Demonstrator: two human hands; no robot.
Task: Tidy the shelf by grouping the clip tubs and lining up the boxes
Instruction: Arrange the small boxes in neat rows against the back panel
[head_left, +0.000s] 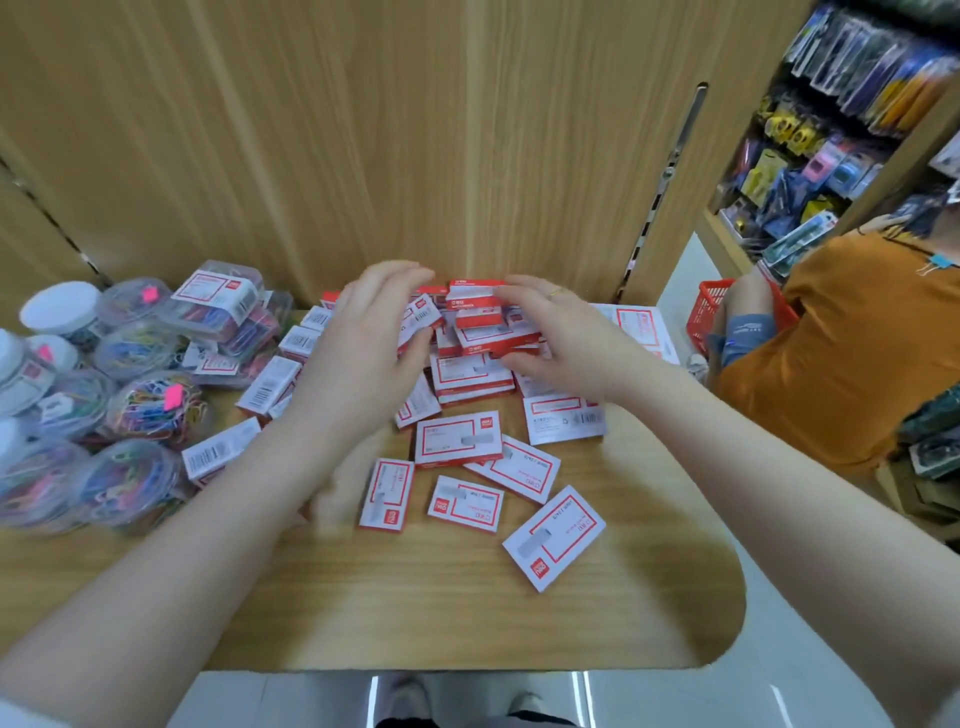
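Reaching: both hands at the heap of red-and-white boxes (470, 340) against the shelf's back panel (363, 130)
Left hand (358, 353): fingers curled round a tilted box (418, 319) at the heap's left edge; grip looks closed on it, some blur
Right hand (558, 332): fingers spread, tips pressing the top of the stacked boxes; ring on one finger; not closed on anything
Loose boxes (457, 439): scattered flat on the wooden shelf (467, 613) in front of the heap, lying at mixed angles; one box (553, 538) nearest the front edge
Clip tubs (150, 402): clear, full of coloured clips, clustered at the shelf's left; several white-lidded
Beyond: person in orange top (831, 353) to the right, beside a red basket (711, 312)
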